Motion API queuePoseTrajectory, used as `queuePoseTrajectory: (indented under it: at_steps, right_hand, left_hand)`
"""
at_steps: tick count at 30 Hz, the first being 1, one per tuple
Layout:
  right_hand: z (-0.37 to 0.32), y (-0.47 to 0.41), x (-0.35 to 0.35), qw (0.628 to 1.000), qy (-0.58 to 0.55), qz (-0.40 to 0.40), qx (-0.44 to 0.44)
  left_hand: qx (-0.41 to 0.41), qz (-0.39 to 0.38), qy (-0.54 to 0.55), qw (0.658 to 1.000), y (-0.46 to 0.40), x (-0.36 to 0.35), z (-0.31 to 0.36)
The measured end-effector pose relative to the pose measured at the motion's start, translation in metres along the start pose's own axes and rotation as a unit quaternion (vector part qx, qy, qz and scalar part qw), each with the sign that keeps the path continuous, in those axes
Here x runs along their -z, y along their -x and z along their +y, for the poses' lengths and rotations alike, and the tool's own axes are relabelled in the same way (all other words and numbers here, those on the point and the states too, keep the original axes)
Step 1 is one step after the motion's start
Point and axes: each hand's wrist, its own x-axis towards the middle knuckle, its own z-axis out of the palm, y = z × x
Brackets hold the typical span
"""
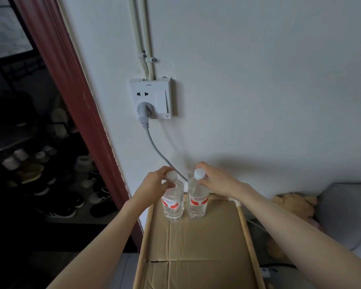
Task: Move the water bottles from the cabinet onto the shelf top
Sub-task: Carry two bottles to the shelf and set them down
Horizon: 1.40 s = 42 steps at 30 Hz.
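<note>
Two clear water bottles with white caps and red-and-white labels stand upright side by side at the far end of the shelf top (pixel 196 243), a cardboard sheet in a wooden frame. My left hand (pixel 154 183) grips the neck of the left bottle (pixel 173 203) just under its cap. My right hand (pixel 214 181) pinches the neck of the right bottle (pixel 197 202) below its cap. The cabinet is out of view.
A wall socket (pixel 150 99) with a grey plug and cable (pixel 154 147) hangs down behind the bottles. A dark doorway with a red frame (pixel 77 101) and a shoe rack (pixel 40 163) lies to the left. A plush toy (pixel 294 203) and grey cushion (pixel 346 211) sit to the right.
</note>
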Motion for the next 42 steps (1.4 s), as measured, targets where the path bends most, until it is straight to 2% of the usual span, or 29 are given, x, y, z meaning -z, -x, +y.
queuePoseTrajectory:
  at_steps: [7, 20, 24, 26, 29, 32, 35, 38, 42]
  right_hand:
    - [-0.012, -0.005, 0.005, 1.0, 0.011, 0.012, -0.023]
    - [-0.001, -0.011, -0.002, 0.997, 0.017, 0.067, 0.015]
    - [0.013, -0.011, -0.017, 0.991, -0.024, 0.134, 0.02]
    - [0.021, -0.007, -0.03, 0.985, -0.079, 0.15, 0.026]
    - [0.033, 0.002, -0.052, 0.972, -0.192, 0.132, -0.023]
    - [0.051, 0.008, -0.079, 0.973, -0.195, 0.071, -0.1]
    - [0.06, 0.005, -0.102, 0.959, -0.254, 0.037, -0.12]
    - [0.058, -0.005, -0.117, 0.94, -0.318, 0.046, -0.113]
    - [0.061, -0.013, -0.132, 0.929, -0.331, 0.078, -0.142]
  left_hand:
    - [0.032, 0.062, -0.02, 0.997, -0.013, -0.013, 0.015]
    - [0.022, 0.095, 0.043, 0.994, -0.016, -0.023, 0.008]
    - [0.025, 0.126, 0.095, 0.987, -0.006, -0.023, 0.001]
    - [0.04, 0.123, 0.126, 0.984, -0.001, -0.025, -0.004]
    - [0.05, 0.115, 0.174, 0.977, 0.004, -0.026, -0.014]
    - [0.068, 0.112, 0.204, 0.97, 0.012, -0.034, -0.032]
    - [0.13, 0.077, 0.178, 0.972, 0.016, -0.054, -0.058]
    - [0.176, 0.017, 0.115, 0.977, 0.015, -0.074, -0.08]
    - [0.166, 0.015, 0.126, 0.978, 0.009, -0.092, -0.089]
